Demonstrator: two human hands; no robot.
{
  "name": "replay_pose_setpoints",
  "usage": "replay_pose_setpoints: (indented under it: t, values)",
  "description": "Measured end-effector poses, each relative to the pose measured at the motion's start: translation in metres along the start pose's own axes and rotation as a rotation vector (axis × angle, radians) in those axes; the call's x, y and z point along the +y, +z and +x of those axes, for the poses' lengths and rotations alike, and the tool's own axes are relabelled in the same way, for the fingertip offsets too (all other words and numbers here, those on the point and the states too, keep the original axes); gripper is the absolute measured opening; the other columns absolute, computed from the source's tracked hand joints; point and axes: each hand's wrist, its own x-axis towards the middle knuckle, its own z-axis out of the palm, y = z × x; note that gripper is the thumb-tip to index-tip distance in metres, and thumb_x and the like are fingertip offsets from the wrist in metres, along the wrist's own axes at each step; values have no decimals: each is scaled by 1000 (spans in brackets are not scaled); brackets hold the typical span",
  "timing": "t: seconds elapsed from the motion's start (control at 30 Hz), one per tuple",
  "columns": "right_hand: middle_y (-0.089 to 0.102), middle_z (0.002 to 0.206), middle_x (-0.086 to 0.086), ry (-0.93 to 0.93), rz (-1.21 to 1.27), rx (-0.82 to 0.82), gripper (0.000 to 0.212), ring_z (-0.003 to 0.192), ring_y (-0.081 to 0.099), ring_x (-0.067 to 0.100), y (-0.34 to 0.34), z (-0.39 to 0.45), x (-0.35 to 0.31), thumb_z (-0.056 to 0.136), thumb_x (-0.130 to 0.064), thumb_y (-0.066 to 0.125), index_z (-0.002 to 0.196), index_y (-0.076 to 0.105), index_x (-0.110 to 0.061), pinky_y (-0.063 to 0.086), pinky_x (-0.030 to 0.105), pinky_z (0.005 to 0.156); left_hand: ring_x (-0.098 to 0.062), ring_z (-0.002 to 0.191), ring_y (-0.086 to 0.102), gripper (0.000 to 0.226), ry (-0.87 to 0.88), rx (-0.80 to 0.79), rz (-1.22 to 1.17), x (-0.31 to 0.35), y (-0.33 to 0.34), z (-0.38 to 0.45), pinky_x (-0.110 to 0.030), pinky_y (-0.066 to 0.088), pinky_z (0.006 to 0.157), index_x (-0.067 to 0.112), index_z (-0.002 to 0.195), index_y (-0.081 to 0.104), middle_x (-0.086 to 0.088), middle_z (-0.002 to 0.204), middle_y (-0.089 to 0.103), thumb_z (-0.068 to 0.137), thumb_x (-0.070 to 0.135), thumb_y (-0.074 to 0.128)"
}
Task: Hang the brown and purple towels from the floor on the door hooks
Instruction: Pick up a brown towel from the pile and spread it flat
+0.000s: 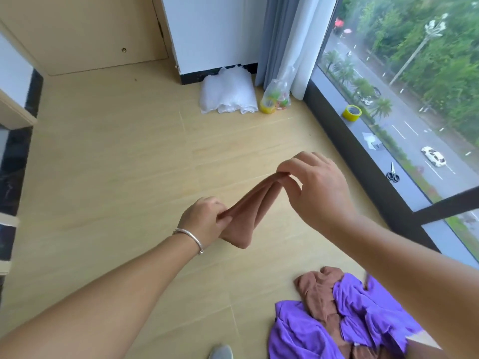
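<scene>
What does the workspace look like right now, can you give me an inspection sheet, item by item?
Surface: light wood floor, mostly bare.
Job's things: one brown towel held up off the floor; pile of purple and brown towels on floor at lower right.
Clutter: white plastic bundle, bag of items with tape roll by the curtain; second tape roll and scissors on window ledge.
Hands: left hand and right hand both pinch the brown towel.
Cables: nothing seen.
Surroundings: closed door, window over street; hooks not seen.

Brown towel point(248, 216), purple towels point(363, 314)
</scene>
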Motion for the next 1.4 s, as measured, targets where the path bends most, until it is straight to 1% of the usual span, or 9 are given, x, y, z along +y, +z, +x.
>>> replay_pose_setpoints:
  t: [0.2,0.33,0.47,0.57,0.7,0.83,0.93,1.17,1.4]
  values:
    - [62,89,-4,93,55,52,7,89,54,20,2,19,24,86,-14,67,92,70,-17,39,29,75,-18,94,55,14,-208,-63,186,-66,-11,-17,-31,45,71,27,83,68,8,92,61,90,35,59]
    - [60,96,-8,216,10,-92,8,99,51,18,41,29,33,89,-23,64,93,72,-24,37,29,77,-21,93,59,19,-279,-65,296,-110,-27,-14,-30,45,68,25,85,69,6,94,64,91,38,57]
    - [63,103,-1,251,-90,-228,13,102,51,23,82,44,26,92,-26,59,96,71,-23,39,34,81,-26,92,62,18,-348,40,329,-142,-55,1,-30,47,70,29,90,73,1,95,68,90,40,59]
    - [64,101,1,205,-205,-317,17,97,54,26,99,53,10,92,-20,52,96,68,-19,40,34,77,-25,87,61,16,-362,111,335,-157,-81,0,-29,42,64,32,86,73,3,89,67,90,39,59]
    - [64,88,1,156,-198,-393,11,78,55,26,101,67,-17,80,-16,56,90,62,-18,31,29,56,-30,87,61,12,-320,249,323,-162,-123,-5,-30,37,63,32,85,74,1,88,66,88,37,63]
    - [63,88,0,118,-78,-318,19,78,54,28,96,81,-41,76,-10,53,91,55,-21,40,32,60,-31,89,59,12,-307,376,320,-164,-165,-27,-33,41,65,26,86,74,-1,91,66,87,35,66]
    - [64,92,0,-4,-133,-315,28,89,55,27,95,71,-59,77,-10,52,101,61,-23,36,31,67,-30,92,58,12,-313,397,325,-164,-176,-63,-35,45,70,23,88,75,-1,94,67,88,30,65]
    - [61,89,-3,-140,-198,-379,26,92,52,24,110,-18,-72,84,-13,49,88,71,-25,37,34,76,-29,86,59,5,-200,318,339,-164,-121,-175,-38,49,70,12,84,76,0,84,68,84,10,71]
    - [67,93,-5,-305,-199,-574,14,99,57,24,144,-169,-64,87,-23,59,89,72,-25,39,34,89,-30,84,67,14,-392,235,254,-162,7,-312,-41,54,70,10,68,75,-4,78,71,63,5,87]
